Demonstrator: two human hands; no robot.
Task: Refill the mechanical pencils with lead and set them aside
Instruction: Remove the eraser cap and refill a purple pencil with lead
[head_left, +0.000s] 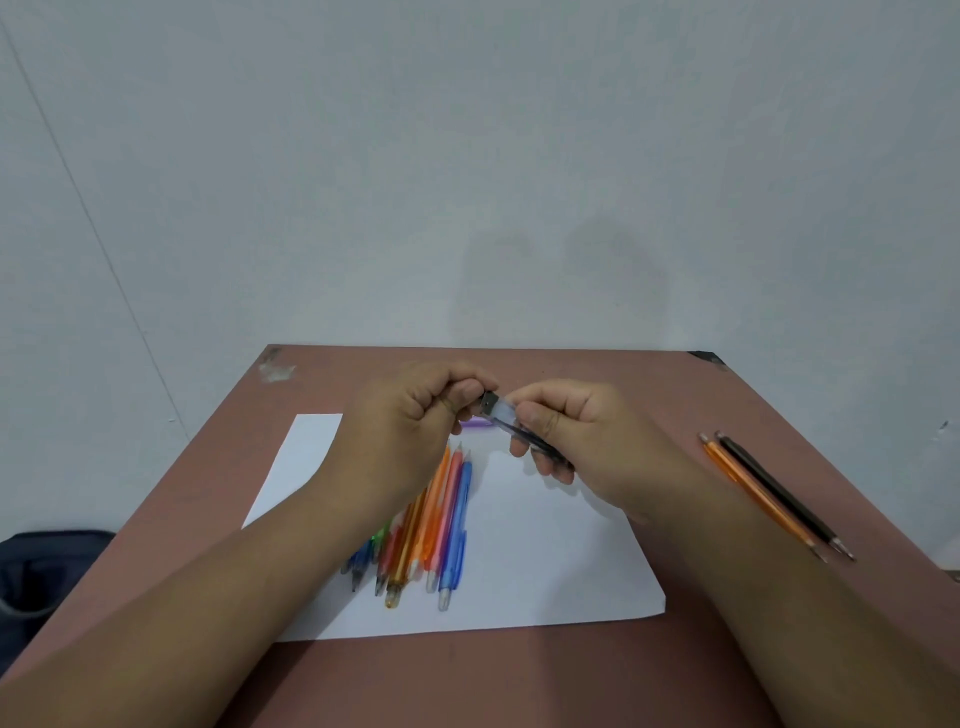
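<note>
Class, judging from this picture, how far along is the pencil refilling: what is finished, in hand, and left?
Apparently finished: an orange mechanical pencil and a black one lie apart on the brown table's right. In hand: both hands hold a clear lead case. Left: coloured pencils bunched on white paper.

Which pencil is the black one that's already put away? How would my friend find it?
Look at the brown table, past the white paper, near its right edge. Two pencils lie there side by side, off the paper. The black pencil is the outer one, closer to the table's edge, dark beside its orange pencil neighbour.
</note>
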